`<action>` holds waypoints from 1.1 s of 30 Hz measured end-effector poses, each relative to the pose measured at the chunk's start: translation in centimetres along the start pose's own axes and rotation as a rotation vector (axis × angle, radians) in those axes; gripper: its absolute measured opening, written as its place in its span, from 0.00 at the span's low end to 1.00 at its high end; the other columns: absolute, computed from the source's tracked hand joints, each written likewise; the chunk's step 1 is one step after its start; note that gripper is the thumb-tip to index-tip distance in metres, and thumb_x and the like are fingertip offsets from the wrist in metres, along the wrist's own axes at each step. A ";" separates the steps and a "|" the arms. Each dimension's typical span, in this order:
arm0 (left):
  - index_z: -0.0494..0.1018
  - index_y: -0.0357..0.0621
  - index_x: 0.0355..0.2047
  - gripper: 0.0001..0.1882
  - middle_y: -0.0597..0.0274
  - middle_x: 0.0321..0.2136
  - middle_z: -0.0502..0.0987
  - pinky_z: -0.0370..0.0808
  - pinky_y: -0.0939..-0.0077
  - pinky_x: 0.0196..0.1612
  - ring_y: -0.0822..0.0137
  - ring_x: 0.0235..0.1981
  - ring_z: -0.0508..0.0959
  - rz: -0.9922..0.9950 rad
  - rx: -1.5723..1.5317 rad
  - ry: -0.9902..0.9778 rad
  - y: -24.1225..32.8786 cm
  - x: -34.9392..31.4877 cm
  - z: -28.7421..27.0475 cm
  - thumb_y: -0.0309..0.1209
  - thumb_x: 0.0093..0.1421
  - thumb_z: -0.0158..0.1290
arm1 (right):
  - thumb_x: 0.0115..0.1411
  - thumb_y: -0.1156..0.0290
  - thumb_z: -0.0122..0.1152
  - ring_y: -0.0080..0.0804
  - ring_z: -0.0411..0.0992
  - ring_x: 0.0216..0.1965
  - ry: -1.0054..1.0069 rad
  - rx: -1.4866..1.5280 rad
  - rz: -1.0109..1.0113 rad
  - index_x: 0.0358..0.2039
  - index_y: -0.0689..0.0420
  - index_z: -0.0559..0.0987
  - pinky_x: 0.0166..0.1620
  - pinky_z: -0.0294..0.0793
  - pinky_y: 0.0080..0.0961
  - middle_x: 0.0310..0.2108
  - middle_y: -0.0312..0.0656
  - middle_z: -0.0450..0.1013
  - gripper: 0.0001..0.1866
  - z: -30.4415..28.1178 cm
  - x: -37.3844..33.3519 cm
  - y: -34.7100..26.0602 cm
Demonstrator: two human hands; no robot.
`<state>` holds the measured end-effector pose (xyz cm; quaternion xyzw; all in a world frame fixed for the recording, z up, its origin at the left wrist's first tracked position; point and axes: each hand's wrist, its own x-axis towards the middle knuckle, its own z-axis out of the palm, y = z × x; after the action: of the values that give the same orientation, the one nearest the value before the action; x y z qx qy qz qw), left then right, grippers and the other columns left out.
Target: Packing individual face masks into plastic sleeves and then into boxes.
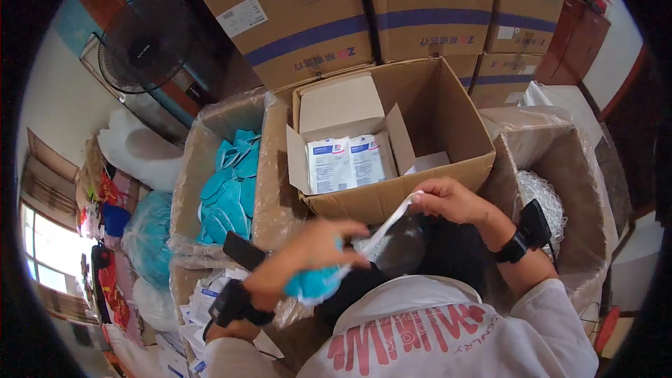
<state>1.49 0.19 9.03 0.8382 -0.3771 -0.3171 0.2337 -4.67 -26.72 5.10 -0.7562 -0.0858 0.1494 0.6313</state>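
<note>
The right hand (448, 199) pinches a white strip (393, 221); nearer left, the blurred left hand (318, 246), grip unclear, overlaps a teal piece (311, 285).

Bright light glares through a pale, paned window (45, 245) at far left, near a plain cream wall (61, 119). A black, round-caged fan (143, 45) shows at upper left. At upper right, a reddish-brown, flat-sided cabinet (575, 42) is beside a smooth white wall (616, 35).
</note>
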 end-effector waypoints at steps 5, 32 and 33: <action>0.70 0.53 0.47 0.17 0.52 0.38 0.75 0.69 0.70 0.44 0.57 0.40 0.75 0.228 -0.350 -0.144 1.3 0.2 4.1 0.37 0.58 0.46 | 0.60 0.62 0.49 0.24 0.67 0.30 0.006 -0.196 -0.098 0.35 0.61 0.74 0.36 0.68 0.23 0.27 0.38 0.72 0.14 3.3 0.7 1.3; 0.72 0.38 0.34 0.14 0.55 0.31 0.75 0.70 0.70 0.37 0.62 0.33 0.74 0.401 -0.496 -0.311 -3.8 -1.3 17.6 0.36 0.60 0.43 | 0.61 0.65 0.42 0.36 0.66 0.34 -0.955 -0.346 0.256 0.35 0.61 0.69 0.40 0.66 0.34 0.32 0.49 0.69 0.13 -1.4 -11.8 1.2; 0.72 0.38 0.33 0.14 0.55 0.31 0.75 0.70 0.71 0.37 0.63 0.32 0.74 0.368 -0.476 -0.339 -3.6 -1.6 17.4 0.36 0.59 0.43 | 0.61 0.65 0.42 0.37 0.66 0.34 -0.907 -0.429 0.266 0.36 0.61 0.68 0.41 0.66 0.34 0.33 0.48 0.68 0.12 -3.2 -13.3 2.1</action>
<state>-9.91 0.95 -4.64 0.6133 -0.4709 -0.4836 0.4102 -16.25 -34.36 5.17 -0.7323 -0.2825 0.5201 0.3367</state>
